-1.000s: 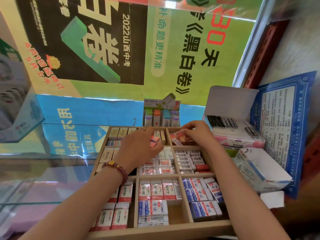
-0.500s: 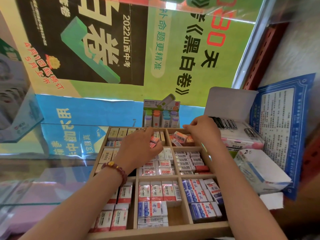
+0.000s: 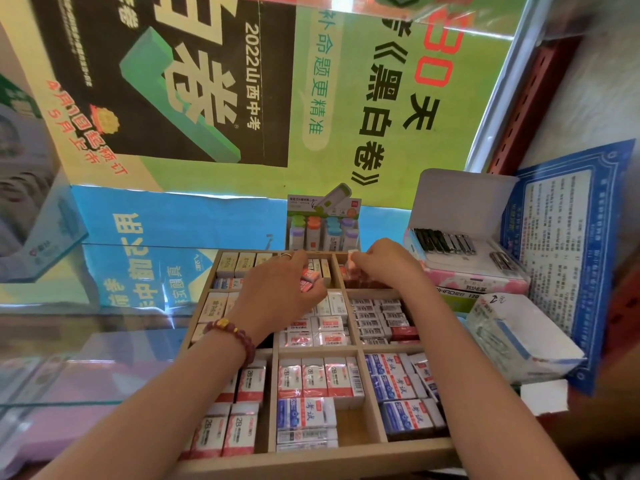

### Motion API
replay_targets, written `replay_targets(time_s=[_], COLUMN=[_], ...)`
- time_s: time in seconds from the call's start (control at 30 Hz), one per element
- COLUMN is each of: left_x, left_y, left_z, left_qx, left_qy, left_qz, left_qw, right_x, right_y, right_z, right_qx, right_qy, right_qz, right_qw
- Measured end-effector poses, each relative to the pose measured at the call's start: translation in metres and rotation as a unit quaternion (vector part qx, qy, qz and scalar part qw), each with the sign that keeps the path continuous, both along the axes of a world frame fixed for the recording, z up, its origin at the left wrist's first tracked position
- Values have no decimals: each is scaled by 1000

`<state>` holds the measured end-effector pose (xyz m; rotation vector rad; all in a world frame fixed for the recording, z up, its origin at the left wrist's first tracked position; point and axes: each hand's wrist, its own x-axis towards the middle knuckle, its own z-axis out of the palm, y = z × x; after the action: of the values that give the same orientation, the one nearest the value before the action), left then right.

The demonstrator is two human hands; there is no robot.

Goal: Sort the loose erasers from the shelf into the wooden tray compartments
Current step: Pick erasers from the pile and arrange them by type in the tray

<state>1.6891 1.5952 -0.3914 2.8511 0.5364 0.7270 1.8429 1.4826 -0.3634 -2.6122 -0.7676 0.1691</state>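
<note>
A wooden tray (image 3: pixel 313 460) with nine compartments sits on the shelf, filled with wrapped erasers in white, red and blue sleeves. My left hand (image 3: pixel 277 292) hovers over the back middle compartment and holds a few small red-and-white erasers (image 3: pixel 309 280) in its curled fingers. My right hand (image 3: pixel 384 263) reaches over the back right compartment and pinches a small pink-and-white eraser (image 3: pixel 351 259) at its fingertips. More pink erasers (image 3: pixel 356 277) lie below it, partly hidden by the hand.
A display box of coloured correction tapes (image 3: pixel 322 230) stands right behind the tray. An open white box of black pens (image 3: pixel 460 244) sits to the right on stacked packs, with a plastic-wrapped box (image 3: pixel 516 337) nearer. A glass pane (image 3: pixel 86 306) borders the left.
My right hand rose from the back right compartment toward the pen box, then came back left over that compartment holding a small eraser. My left hand stayed put with its erasers.
</note>
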Motion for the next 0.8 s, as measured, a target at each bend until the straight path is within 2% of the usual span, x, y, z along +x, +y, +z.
replay_targets(time_s=[0.13,0.27,0.47,0.7,0.8], left_x=[0,1,0,-1,0], left_y=[0,0,-1,0,1], left_z=[0,0,0,-1,-1], left_qx=[-1,2,5,-1,-1], left_qy=[-2,-2,-3,0,-5], left_qz=[0,1,3,0,-1], left_qw=[1000,1000,1000,1000,1000], right_x=[1,-10,-25,-8,-5], right_y=[0,7,18,4,-7], right_z=[-4,-8,-11,1,6], right_qx=[-5,-27,-32,24,-72], right_qy=[-22,-113,-160,-158,-119], right_qz=[28,-1,-31,-44,7], right_qw=[999,993,986,986,990])
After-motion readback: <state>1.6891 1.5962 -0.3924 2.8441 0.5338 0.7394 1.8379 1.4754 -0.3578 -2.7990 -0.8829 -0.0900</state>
